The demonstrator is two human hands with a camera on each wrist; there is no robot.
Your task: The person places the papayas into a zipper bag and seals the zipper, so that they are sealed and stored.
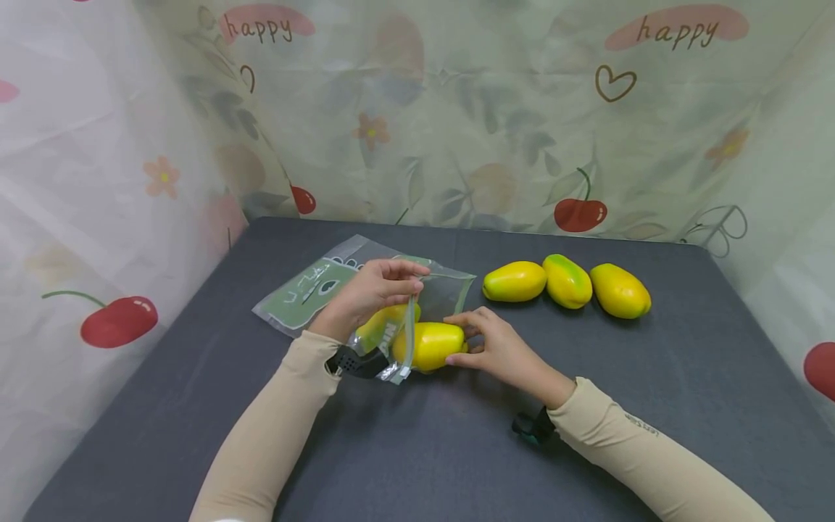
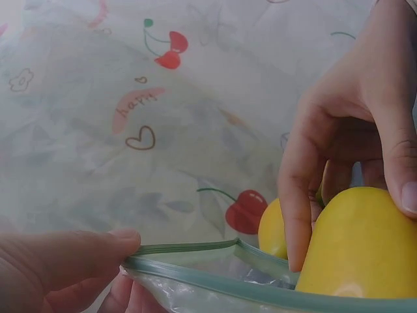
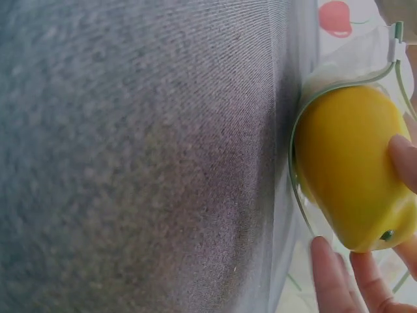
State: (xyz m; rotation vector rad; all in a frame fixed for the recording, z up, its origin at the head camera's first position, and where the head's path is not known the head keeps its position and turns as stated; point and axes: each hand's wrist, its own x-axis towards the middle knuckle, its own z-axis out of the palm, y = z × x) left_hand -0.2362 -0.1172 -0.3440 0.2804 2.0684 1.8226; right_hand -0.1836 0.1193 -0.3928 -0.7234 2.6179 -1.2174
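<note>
A clear zip bag (image 1: 459, 293) with a green print lies on its side, mouth toward the right. My left hand (image 1: 375, 290) pinches the bag's upper rim between thumb and fingers; the green zip strip (image 2: 189, 248) shows in the left wrist view. With thumb and fingers my right hand (image 1: 499, 348) holds a yellow mango (image 1: 435, 346) partly inside the mouth. In the right wrist view the rim curves around this mango (image 3: 348, 156), its stem end facing outward. Another mango (image 1: 385, 326) lies deeper in the bag, seen through the plastic.
Three more yellow mangoes (image 1: 515, 281) lie in a row at the back right, the middle one (image 1: 567, 281) greenish on top. They rest on a dark grey table (image 1: 417, 449). Printed curtains (image 1: 443, 109) hang behind it and at both sides.
</note>
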